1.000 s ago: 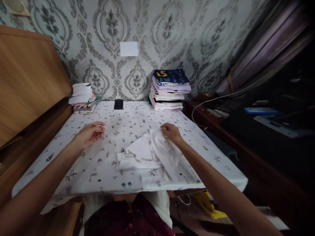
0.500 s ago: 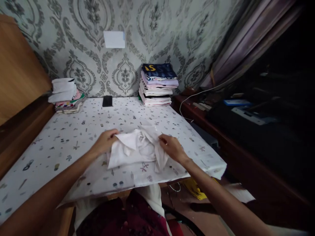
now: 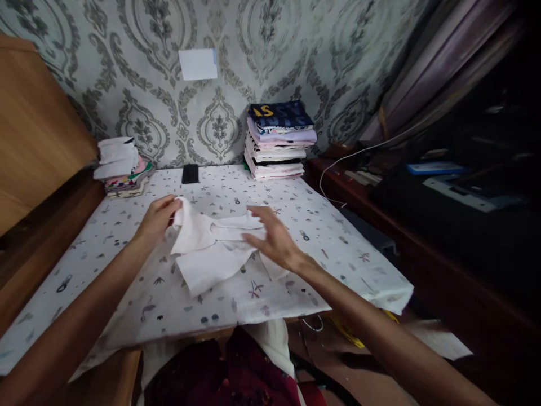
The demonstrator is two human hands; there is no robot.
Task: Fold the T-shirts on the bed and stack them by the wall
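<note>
Near the middle of the frame, a white cloth [image 3: 203, 265] lies loosely bunched on a table covered with a patterned white tablecloth [image 3: 338, 254]. Its left part is lifted into a soft peak, while flaps spread below and to the right of it. The person's left hand [image 3: 156, 219], left of centre, has its fingers closed on the upper left corner of the white cloth, pinching the edge. The right hand [image 3: 276, 239], just right of centre, is open, with thumb and forefinger spread apart and pointing left over the right end of the white cloth (whether the fingertips touch it, one cannot tell).

Beyond the hands, a short stack of folded cloths [image 3: 118, 166] stands at the left of the frame, towards the far edge of the table. A dark flat object [image 3: 190, 174], much like a phone, lies near it, close to the wall. Right of the upper centre rises a taller stack of folded clothes [image 3: 276, 149], with a navy piece bearing yellow letters on top. A white card [image 3: 198, 64] shows against the grey patterned wallpaper [image 3: 220, 121] above. A wooden panel [image 3: 38, 129] fills the upper left, and a mauve curtain [image 3: 431, 73] hangs at the upper right.
</note>
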